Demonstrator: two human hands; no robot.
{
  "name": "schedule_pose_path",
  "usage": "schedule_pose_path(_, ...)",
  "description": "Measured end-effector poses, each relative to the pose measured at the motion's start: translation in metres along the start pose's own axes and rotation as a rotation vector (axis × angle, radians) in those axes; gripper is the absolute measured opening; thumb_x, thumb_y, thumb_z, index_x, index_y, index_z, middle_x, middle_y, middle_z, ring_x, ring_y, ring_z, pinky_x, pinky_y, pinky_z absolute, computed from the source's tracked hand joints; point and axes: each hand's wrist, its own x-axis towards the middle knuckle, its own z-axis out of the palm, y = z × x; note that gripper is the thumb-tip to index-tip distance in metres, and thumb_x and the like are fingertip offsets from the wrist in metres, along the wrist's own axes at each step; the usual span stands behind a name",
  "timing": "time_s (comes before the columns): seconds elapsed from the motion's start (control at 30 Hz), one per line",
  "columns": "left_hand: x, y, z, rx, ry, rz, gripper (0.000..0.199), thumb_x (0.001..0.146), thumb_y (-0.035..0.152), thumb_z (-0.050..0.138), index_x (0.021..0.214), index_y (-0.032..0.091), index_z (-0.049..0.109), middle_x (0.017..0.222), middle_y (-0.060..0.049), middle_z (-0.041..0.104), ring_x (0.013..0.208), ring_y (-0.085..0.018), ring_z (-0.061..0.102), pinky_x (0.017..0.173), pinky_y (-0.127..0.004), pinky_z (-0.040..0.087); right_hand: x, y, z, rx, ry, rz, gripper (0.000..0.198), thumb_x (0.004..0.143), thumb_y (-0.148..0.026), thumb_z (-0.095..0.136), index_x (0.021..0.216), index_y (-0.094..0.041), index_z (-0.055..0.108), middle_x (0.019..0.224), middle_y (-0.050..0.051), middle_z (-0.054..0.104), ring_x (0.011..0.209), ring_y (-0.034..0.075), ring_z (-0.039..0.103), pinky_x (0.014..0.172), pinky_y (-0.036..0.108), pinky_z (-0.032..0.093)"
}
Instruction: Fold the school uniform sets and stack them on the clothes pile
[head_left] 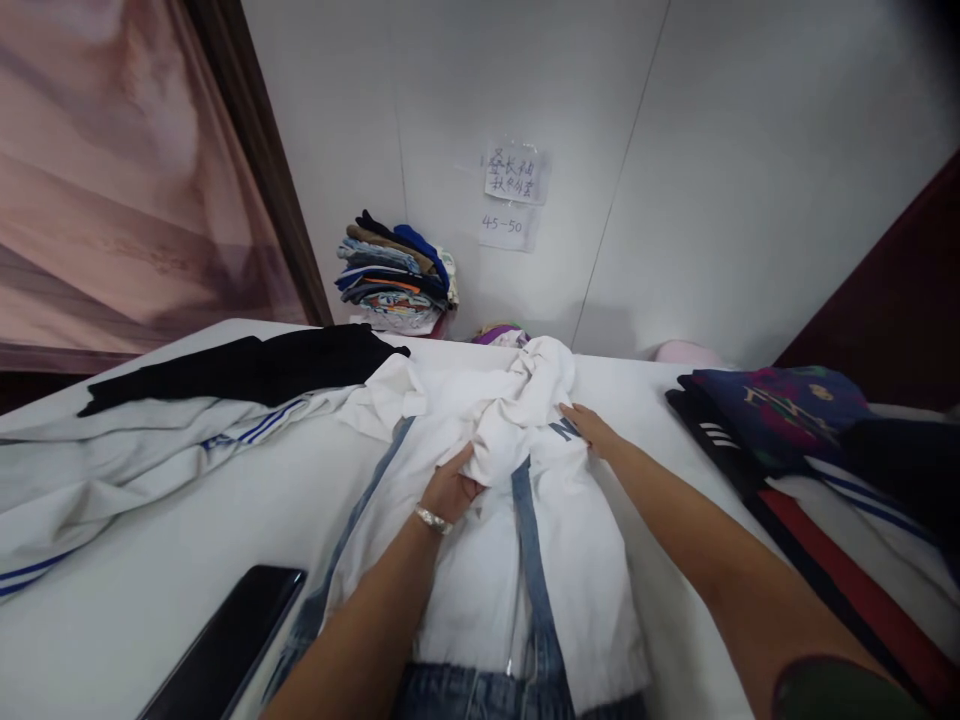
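A white jacket [480,570] with blue denim strips, a denim hem and a front zip lies spread on the white table [187,500]. Its upper part is bunched up toward the far edge. My left hand [452,487], with a silver bracelet at the wrist, grips the bunched cloth near the middle, its fingertips partly hidden in the folds. On the other side, my right hand [589,428] is closed on the jacket's right shoulder area, beside a dark letter print. Part of that hand's grip is hidden behind the cloth.
A black phone [225,640] lies front left. Black [255,368] and white-and-blue garments [135,460] spread across the left side. Folded clothes [780,410] lie at right. A tall clothes stack [394,275] stands behind the table, near papers [514,185] on the wall.
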Motion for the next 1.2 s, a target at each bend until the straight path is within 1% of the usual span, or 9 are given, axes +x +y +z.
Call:
schedule_pose_path(0.17,0.004,0.016,-0.005,-0.077,0.040,0.136,0.038,0.094,0.024,0.045,0.130,0.015,0.052,0.114,-0.010,0.069,0.104,-0.020,0.065,0.089,-0.039,0.055,-0.048,0.022,0.003,0.060,0.020,0.010,0.058,0.081,-0.040,0.062,0.134,-0.024,0.044,0.125,0.010,0.061,0.100,0.021,0.065,0.076,0.028,0.055)
schedule_pose_path(0.37,0.007,0.021,-0.008,-0.031,-0.005,0.224,0.039,0.096,0.027,0.041,0.131,0.016,0.050,0.120,-0.012,0.065,0.106,-0.020,0.063,0.096,-0.042,0.049,-0.116,0.058,-0.005,0.072,0.123,0.018,0.081,0.080,-0.040,0.063,0.148,-0.018,0.024,0.132,0.013,0.056,0.111,0.022,0.060,0.093,0.032,0.049)
schedule_pose_path(0.53,0.006,0.017,0.009,0.067,0.013,0.245,0.039,0.092,0.034,0.049,0.125,0.014,0.053,0.110,-0.012,0.069,0.091,-0.022,0.068,0.092,-0.046,0.049,-0.198,0.078,-0.007,-0.046,0.210,-0.181,0.058,0.081,-0.044,0.061,0.132,-0.020,0.052,0.144,0.010,0.043,0.130,0.026,0.044,0.106,0.040,0.039)
schedule_pose_path(0.63,0.015,0.025,0.043,0.108,-0.021,0.226,0.045,0.090,0.044,0.051,0.120,0.010,0.056,0.106,-0.016,0.069,0.093,-0.025,0.067,0.091,-0.045,0.049,-0.253,0.084,-0.006,-0.210,0.196,-0.436,0.044,0.083,-0.047,0.057,0.122,-0.025,0.062,0.144,0.007,0.045,0.135,0.028,0.037,0.110,0.047,0.034)
schedule_pose_path(0.73,0.033,0.034,0.101,0.174,-0.112,0.191,0.048,0.091,0.048,0.045,0.113,0.008,0.059,0.100,-0.018,0.069,0.097,-0.026,0.066,0.091,-0.044,0.048,-0.291,0.089,0.001,-0.383,-0.022,-0.669,0.049,0.085,-0.042,0.058,0.133,-0.031,0.052,0.142,0.006,0.047,0.134,0.025,0.039,0.111,0.047,0.033)
schedule_pose_path(0.9,0.068,0.027,0.210,0.235,-0.280,0.196,0.038,0.092,0.043,0.047,0.107,0.011,0.059,0.094,-0.015,0.070,0.096,-0.024,0.066,0.091,-0.042,0.048,-0.305,0.104,0.014,-0.581,-0.116,-0.862,0.072,0.082,-0.045,0.063,0.145,-0.036,0.029,0.147,0.007,0.041,0.133,0.030,0.040,0.106,0.052,0.039)
schedule_pose_path(1.0,0.088,0.021,0.241,0.240,-0.291,0.247,0.032,0.090,0.039,0.053,0.108,0.014,0.060,0.091,-0.010,0.070,0.091,-0.021,0.067,0.088,-0.039,0.049,-0.304,0.109,0.016,-0.627,-0.129,-0.887,0.074,0.082,-0.046,0.061,0.146,-0.038,0.024,0.149,0.007,0.037,0.133,0.030,0.040,0.104,0.052,0.040)
schedule_pose_path(1.1,0.102,0.024,0.226,0.208,-0.175,0.281,0.036,0.089,0.042,0.054,0.113,0.016,0.060,0.091,-0.008,0.070,0.088,-0.018,0.067,0.085,-0.035,0.051,-0.304,0.106,0.016,-0.654,-0.171,-0.889,0.070,0.083,-0.046,0.058,0.144,-0.038,0.027,0.148,0.007,0.039,0.131,0.030,0.041,0.103,0.052,0.040)
schedule_pose_path(1.2,0.104,0.030,0.169,0.234,0.083,0.283,0.042,0.092,0.049,0.046,0.120,0.019,0.056,0.100,-0.007,0.069,0.094,-0.017,0.065,0.085,-0.032,0.051,-0.299,0.100,0.020,-0.672,-0.211,-0.873,0.060,0.082,-0.048,0.056,0.138,-0.034,0.040,0.144,0.008,0.044,0.128,0.031,0.044,0.102,0.051,0.040)
